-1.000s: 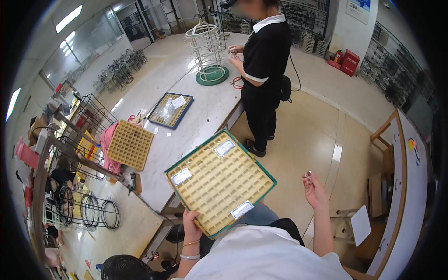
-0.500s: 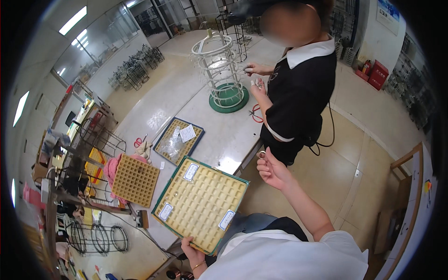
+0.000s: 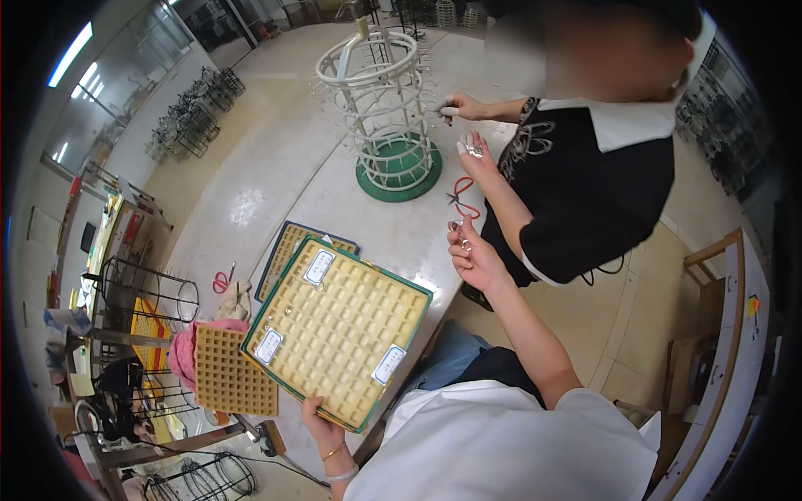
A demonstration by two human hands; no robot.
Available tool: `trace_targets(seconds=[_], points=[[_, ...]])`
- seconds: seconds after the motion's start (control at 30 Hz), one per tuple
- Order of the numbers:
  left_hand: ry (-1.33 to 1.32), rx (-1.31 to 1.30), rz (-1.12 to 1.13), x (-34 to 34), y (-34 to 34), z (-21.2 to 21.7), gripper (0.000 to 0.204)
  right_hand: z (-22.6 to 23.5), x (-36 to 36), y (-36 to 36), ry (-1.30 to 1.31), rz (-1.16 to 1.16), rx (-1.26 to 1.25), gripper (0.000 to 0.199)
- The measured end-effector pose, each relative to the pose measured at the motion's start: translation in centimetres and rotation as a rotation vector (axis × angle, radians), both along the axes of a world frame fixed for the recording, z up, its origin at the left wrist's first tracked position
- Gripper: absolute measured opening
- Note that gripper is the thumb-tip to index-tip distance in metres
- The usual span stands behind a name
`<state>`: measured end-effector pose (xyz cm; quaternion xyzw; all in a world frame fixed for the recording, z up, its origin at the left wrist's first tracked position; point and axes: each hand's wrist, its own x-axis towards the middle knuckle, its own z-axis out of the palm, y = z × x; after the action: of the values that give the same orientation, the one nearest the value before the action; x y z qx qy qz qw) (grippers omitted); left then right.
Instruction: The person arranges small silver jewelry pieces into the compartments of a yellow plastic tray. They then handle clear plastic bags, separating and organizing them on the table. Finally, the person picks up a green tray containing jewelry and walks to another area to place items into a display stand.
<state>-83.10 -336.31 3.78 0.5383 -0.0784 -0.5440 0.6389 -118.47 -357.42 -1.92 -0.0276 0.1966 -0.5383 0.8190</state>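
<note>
My left hand grips the near edge of a shallow green-rimmed tray with a cream grid of small compartments. Three white labels lie on the grid, and a few small shiny pieces sit near its left side. My right hand is raised past the tray's right side, its fingers closed on a small silver ring. Another shiny bit shows among those fingers. Just beyond it lie red-handled scissors. A co-worker's open palm carries several small silver pieces; their other hand is at a white wire rack.
The rack stands on a round green base on the grey table. A blue-edged tray lies partly under mine. To the left are a brown gridded block, pink cloth and another pair of red scissors.
My right hand has moved forward, toward the co-worker's palm, with the ring. The tray has shifted left and now covers more of the blue-edged tray. The view has moved closer to the rack.
</note>
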Motion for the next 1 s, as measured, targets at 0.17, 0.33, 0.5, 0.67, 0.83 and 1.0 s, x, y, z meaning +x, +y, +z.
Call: trace_targets(seconds=[0.17,0.33,0.5,0.67,0.83,1.0], points=[[0.008,-0.021,0.013,-1.0,-2.3,2.2,0.057,-3.8,1.8,-7.3,0.067,-0.050,0.115,0.021],[-0.132,0.023,0.098,-0.7,-2.5,2.0,0.057,-4.3,3.5,-12.6,0.336,-0.256,0.206,0.021],[-0.088,0.037,0.159,-2.4,-2.6,2.5,0.062,-8.3,4.4,-14.8,0.672,-0.313,0.095,0.028],[-0.045,0.077,0.211,-1.4,-2.2,1.2,0.072,-9.0,3.2,-16.2,1.223,-0.508,-0.053,0.029],[-0.081,0.094,0.245,-2.6,-3.1,2.1,0.071,-7.0,2.0,-16.8,1.624,-0.481,-0.107,0.034],[-0.033,0.122,0.280,-3.8,-3.3,3.4,0.070,-8.1,2.0,-15.0,1.721,-0.483,-0.039,0.044]])
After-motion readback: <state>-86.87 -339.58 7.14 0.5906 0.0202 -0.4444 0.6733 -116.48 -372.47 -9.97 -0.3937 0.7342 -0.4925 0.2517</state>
